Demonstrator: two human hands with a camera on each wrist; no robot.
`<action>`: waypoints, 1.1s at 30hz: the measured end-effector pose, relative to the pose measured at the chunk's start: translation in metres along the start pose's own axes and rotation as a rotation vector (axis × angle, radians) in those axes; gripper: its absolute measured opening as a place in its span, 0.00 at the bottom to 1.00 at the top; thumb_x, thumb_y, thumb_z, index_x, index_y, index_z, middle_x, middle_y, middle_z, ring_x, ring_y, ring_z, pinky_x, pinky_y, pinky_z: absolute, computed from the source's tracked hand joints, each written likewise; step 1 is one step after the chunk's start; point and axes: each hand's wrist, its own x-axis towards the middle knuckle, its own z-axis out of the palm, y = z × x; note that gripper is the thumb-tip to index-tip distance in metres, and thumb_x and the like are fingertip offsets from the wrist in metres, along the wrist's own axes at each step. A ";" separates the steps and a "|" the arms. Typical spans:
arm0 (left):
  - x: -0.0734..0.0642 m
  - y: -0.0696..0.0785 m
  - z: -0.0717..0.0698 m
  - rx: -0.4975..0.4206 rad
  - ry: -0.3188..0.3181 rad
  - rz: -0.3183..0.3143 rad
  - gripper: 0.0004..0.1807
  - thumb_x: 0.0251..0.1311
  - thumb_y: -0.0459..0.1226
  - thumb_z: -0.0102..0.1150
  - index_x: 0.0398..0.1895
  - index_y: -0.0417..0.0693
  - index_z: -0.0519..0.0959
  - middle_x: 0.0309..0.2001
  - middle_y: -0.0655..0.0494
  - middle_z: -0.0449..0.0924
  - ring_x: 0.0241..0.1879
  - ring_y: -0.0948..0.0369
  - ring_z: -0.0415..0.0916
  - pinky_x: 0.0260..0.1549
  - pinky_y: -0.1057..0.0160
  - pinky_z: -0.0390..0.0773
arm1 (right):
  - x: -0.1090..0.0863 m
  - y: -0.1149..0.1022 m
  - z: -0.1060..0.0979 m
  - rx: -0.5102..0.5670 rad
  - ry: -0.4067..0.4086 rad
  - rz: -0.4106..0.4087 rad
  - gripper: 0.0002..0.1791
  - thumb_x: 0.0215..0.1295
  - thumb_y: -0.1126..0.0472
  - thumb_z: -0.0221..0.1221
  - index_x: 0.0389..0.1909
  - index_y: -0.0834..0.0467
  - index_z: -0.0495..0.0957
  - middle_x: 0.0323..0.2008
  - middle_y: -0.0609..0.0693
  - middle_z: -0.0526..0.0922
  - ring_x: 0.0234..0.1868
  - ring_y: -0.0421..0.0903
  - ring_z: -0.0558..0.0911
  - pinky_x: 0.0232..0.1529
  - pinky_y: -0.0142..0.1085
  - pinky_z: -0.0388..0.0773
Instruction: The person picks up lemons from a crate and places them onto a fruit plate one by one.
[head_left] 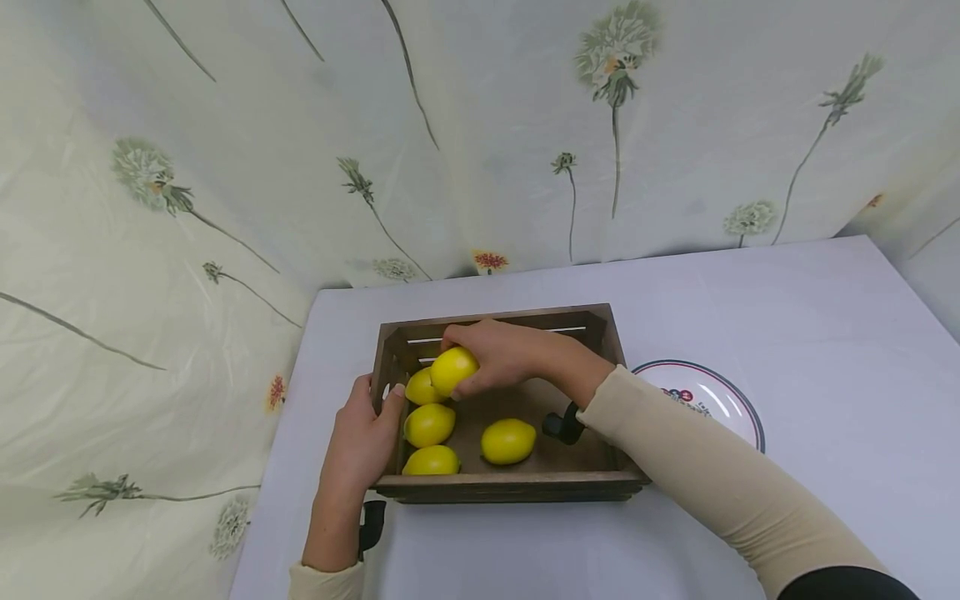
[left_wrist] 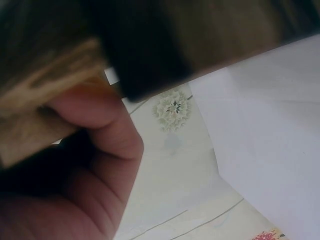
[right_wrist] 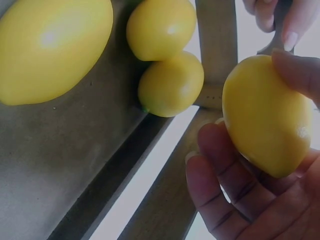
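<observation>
My right hand (head_left: 506, 354) holds a yellow lemon (head_left: 453, 372) inside a brown wooden crate (head_left: 517, 478), above the left part of its floor. The right wrist view shows the thumb and fingers around this lemon. My left hand (head_left: 363, 433) grips the crate's left wall, with the thumb at the inner side; in the left wrist view bent fingers (left_wrist: 110, 125) hook the wood. Along that wall lie a lemon (head_left: 422, 387) partly behind the held one, another lemon (head_left: 430, 425), and a third lemon (head_left: 432, 461) at the near corner. A separate lemon (head_left: 508, 442) rests near the front wall.
A white plate (head_left: 720, 392) with a dark rim line and printed motif stands right of the crate, partly hidden by my right sleeve (head_left: 697, 467). A white cloth (head_left: 825, 350) covers the table. Behind hangs a flower-patterned curtain (head_left: 487, 125).
</observation>
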 end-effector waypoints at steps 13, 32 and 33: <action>0.001 -0.002 0.001 -0.007 -0.001 0.001 0.30 0.79 0.52 0.49 0.73 0.42 0.65 0.61 0.39 0.80 0.51 0.44 0.83 0.43 0.39 0.85 | -0.003 -0.001 -0.004 -0.012 -0.011 0.003 0.29 0.61 0.49 0.72 0.59 0.54 0.74 0.41 0.46 0.82 0.38 0.45 0.80 0.41 0.38 0.80; 0.001 0.000 -0.001 -0.009 -0.005 -0.003 0.30 0.79 0.51 0.49 0.73 0.41 0.65 0.62 0.39 0.80 0.51 0.44 0.83 0.44 0.39 0.85 | -0.002 -0.001 -0.004 -0.015 -0.020 0.016 0.29 0.61 0.49 0.72 0.58 0.55 0.74 0.41 0.47 0.82 0.38 0.45 0.80 0.41 0.37 0.80; 0.001 0.000 -0.001 -0.010 -0.005 -0.003 0.30 0.79 0.51 0.49 0.73 0.41 0.65 0.62 0.39 0.80 0.51 0.44 0.83 0.44 0.39 0.85 | -0.002 -0.001 -0.003 -0.011 -0.020 0.016 0.29 0.61 0.49 0.72 0.58 0.55 0.74 0.41 0.47 0.82 0.38 0.45 0.80 0.41 0.37 0.80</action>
